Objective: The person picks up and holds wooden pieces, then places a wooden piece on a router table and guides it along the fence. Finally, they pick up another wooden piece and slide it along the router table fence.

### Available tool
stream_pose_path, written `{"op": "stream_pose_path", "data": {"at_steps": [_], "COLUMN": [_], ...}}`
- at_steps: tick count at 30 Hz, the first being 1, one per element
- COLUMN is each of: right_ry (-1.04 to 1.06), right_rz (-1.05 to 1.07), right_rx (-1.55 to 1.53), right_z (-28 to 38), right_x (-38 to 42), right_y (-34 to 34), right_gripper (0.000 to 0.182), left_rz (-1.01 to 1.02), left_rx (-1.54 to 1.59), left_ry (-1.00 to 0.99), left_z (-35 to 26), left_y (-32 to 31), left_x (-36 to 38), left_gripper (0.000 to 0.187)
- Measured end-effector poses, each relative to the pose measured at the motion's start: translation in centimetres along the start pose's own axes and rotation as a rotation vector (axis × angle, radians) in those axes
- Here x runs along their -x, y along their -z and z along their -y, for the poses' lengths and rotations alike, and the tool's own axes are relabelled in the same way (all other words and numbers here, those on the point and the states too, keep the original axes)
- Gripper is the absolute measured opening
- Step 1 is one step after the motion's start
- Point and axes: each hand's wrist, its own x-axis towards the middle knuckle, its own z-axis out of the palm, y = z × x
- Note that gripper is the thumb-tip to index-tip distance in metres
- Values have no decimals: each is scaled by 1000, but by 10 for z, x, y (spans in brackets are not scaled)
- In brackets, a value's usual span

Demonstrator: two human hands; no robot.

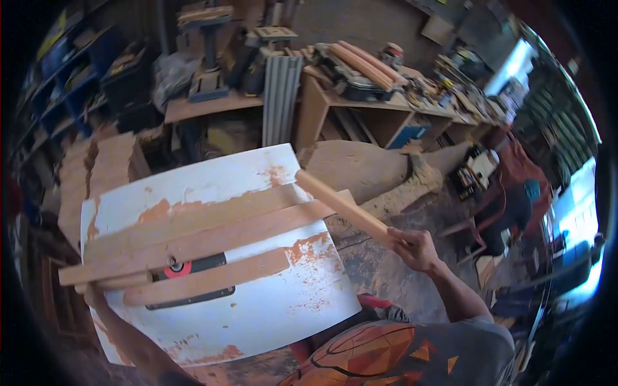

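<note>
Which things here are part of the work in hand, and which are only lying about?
In hand:
- right hand, gripping a wooden strip
- left hand, at the end of a wooden piece
- long boards across the white saw table

Lying about:
- cluttered workbench
- curved wood pieces
- blue shelves

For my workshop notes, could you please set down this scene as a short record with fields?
setting: cluttered woodworking shop
table: white table saw top, paint worn to orange patches
on the table: long wooden strips lying across it, over the red saw insert
right hand: right hand gripping one end of a wooden stick that angles up over the table's far corner
left hand: left hand at the table's left edge, by the end of a rounded wooden piece; grip unclear
background: workbench piled with tools and wood
</note>
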Motion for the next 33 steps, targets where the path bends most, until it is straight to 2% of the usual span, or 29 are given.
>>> {"op": "stream_pose_path", "data": {"at_steps": [1, 2, 3, 5, 6, 10, 12, 14, 17, 19, 22, 23, 26, 27, 28, 31, 32, 33], "right_ry": [-45, -83, -51, -46, -29, -26, -165, -126, -185, -201, -278, -242, -168, -142, -150, -424, -406, -426], "right_rz": [45, 92, 79, 60, 66, 34, -1, -64, -49, -151, -143, -120, -120, -200, -185, -214, -214, -313], "right_rx": [9, 14, 12, -30, -67, -38, -91, -151, -190, -414, -560, -500, -544, -569, -583, -603, -618, -646], "right_z": [3, 5, 7, 6, 5, -10, -21, -41, -72, -105, -173, -191, -269, -302, -330, -398, -419, -438], "right_x": [3, 3, 3, 3, 1, -3, -8, -14, -21, -27, -36, -38, -35, -33, -24, -6, 0, 11], "right_y": [1, 0, 0, -3, 0, 19, 26, 32, 47, 44, 36, 48, 84, 87, 94, 131, 135, 133], "right_gripper": [36, 36, 36, 36, 36, 35, 35, 34, 37, 38, 40, 40, 40, 39, 39, 39, 39, 38], "left_rz": [-8, 132, 19, -15, 46, -262, -414, -568, -740, -832, -915, -929, -916, -890, -826, -516, -343, -114], "left_rx": [225, 1106, 1950, 1848, 1580, 1479, 1368, 1266, 1164, 1111, 1078, 1068, 1090, 1115, 1143, 1379, 1555, 1768], "left_ry": [-15, 248, 652, 581, 1078, 745, 639, 550, 448, 376, 238, 192, 50, -3, -63, -241, -298, -335], "left_z": [6, 0, -5, -4, -25, -34, -40, -60, -105, -142, -225, -259, -364, -400, -439, -590, -658, -733], "left_y": [5, 9, 12, 26, 79, 180, 252, 338, 458, 539, 636, 661, 720, 736, 746, 740, 714, 679], "left_x": [0, 0, 0, 2, -8, -19, -25, -22, 3, 25, 53, 61, 72, 70, 63, 50, 60, 83], "left_gripper": [42, 40, 38, 57, 53, 51, 49, 48, 46, 44, 42, 41, 39, 38, 38, 35, 35, 34]}}
